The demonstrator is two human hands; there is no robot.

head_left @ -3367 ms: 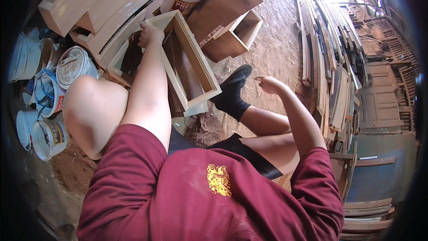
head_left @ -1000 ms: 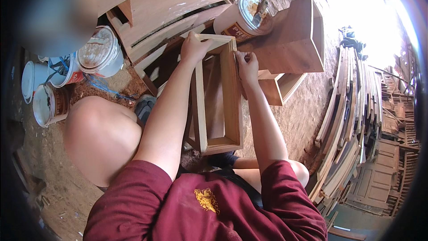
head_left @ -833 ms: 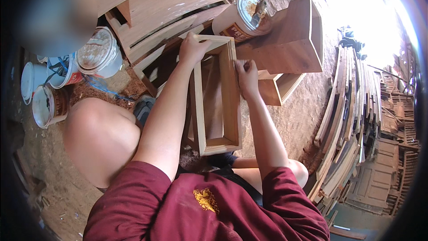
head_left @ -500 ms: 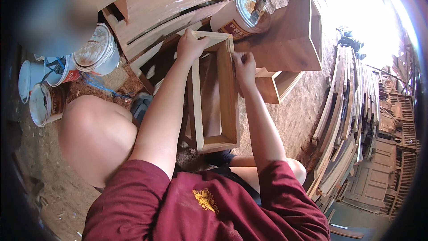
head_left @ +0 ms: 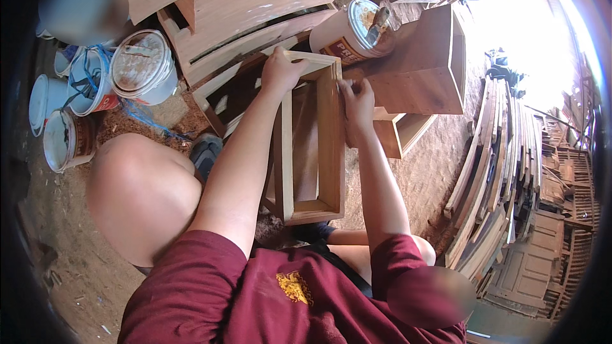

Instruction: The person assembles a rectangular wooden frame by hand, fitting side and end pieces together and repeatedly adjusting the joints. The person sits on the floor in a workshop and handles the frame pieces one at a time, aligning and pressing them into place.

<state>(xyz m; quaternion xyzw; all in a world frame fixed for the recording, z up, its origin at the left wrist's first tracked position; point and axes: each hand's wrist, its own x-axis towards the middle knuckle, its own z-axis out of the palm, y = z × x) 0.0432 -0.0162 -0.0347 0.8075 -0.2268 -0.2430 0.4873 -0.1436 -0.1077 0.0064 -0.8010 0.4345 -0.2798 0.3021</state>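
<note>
An open wooden box frame (head_left: 309,140) stands on end before the seated person's knees. The left hand (head_left: 280,71) clasps its far top corner, fingers curled over the edge. The right hand (head_left: 357,103) presses flat against its right side, fingers extended. Just beyond the frame sits a white can (head_left: 347,33) with a red-and-black label; left of it stand white buckets (head_left: 143,67).

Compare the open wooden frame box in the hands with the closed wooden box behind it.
The wooden frame box is open, so you see through to its inner walls; the closed wooden box shows a solid panel. The frame box is gripped at its top by the left hand and touched by the right hand; the closed box is untouched and carries a can. Both are bare reddish-brown wood.
</note>
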